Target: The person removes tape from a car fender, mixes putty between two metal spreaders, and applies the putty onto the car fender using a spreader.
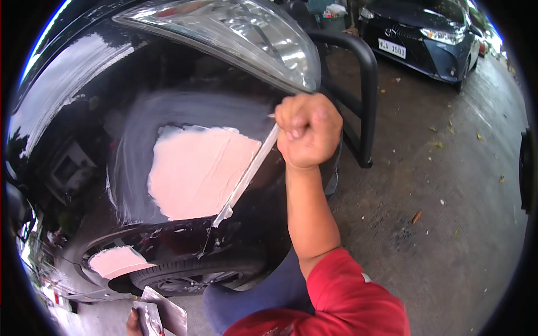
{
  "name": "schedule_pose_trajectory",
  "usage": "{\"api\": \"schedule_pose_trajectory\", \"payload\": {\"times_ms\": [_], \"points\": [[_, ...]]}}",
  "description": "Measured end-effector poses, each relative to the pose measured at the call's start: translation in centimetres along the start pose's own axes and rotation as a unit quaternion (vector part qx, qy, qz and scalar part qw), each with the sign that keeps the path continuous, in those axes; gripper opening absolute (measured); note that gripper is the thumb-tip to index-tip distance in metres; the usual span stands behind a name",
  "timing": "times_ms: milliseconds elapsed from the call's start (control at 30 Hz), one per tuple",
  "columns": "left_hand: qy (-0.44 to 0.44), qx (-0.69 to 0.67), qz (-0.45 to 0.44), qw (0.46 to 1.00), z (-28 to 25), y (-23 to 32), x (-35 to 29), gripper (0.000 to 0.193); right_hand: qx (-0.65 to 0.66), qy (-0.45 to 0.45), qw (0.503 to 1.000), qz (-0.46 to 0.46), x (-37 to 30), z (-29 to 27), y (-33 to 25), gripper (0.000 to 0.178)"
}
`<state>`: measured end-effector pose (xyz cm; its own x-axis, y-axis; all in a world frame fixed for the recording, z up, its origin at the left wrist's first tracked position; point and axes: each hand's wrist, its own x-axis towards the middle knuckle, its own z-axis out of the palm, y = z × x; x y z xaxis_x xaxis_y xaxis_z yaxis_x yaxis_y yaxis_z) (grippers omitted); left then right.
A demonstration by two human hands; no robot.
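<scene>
**Fist meets strip at a patched black fender**

Pink filler (202, 173) spreads over a dull grey scuffed area (131, 168) on a black car (185, 67), just left of and below a closed right hand (308, 129). Above that grip sits a clear headlight (235, 33); beside it on the right, a black tubular bar (367, 84) curves downward. Well below and to the left, a smaller pink patch (120, 261) lies by the tire (246, 259). Farther off to the grip's upper right, a dark car (420, 33) stands on grey pavement (403, 252) dotted with leaves.

The right forearm (314, 218) rises almost straight from a red sleeve (353, 280), fingers curled tight at the upper end of a pale strip (246, 176). The strip slants down and left from the fist, alongside the filler's edge. Far below, partly cut off by the frame, the left hand (133, 323) grasps two flat plates (171, 311), the nearer one smeared.
</scene>
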<state>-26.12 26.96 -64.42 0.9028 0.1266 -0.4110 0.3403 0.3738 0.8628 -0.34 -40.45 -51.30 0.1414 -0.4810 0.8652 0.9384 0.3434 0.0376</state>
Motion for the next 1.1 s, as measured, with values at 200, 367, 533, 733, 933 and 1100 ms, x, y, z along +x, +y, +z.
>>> {"api": "schedule_pose_trajectory", "payload": {"times_ms": [200, 367, 533, 733, 933, 1100], "points": [[-0.016, 0.016, -0.018, 1.000, -1.7, -1.6, 0.7, 0.059, 0.009, -0.014, 0.999, -0.040, 0.0, 0.7, -4.0, 0.043], [0.004, 0.017, -0.011, 1.000, 1.0, -2.5, 0.8, 0.061, -0.028, 0.024, 0.998, 0.045, 1.6, -0.9, -0.9, 0.042], [-0.015, -0.025, 0.036, 0.999, 4.1, -2.4, 1.5, 0.061, -0.099, 0.046, 0.986, 0.122, -4.2, -0.4, -4.1, 0.037], [-0.015, -0.028, 0.050, 0.998, 9.8, -3.1, 1.7, 0.059, -0.273, -0.128, 0.757, 0.581, -20.1, 3.0, -12.5, 0.021], [-0.178, -0.045, -0.070, 0.981, 15.7, -4.1, 2.7, 0.068, -0.094, -0.288, 0.675, 0.673, -24.3, 7.8, -16.2, 0.055], [-0.209, -0.011, -0.128, 0.970, 18.7, -5.1, 3.0, 0.063, -0.018, -0.210, 0.645, 0.735, -24.0, 10.6, -15.8, 0.056]]}}
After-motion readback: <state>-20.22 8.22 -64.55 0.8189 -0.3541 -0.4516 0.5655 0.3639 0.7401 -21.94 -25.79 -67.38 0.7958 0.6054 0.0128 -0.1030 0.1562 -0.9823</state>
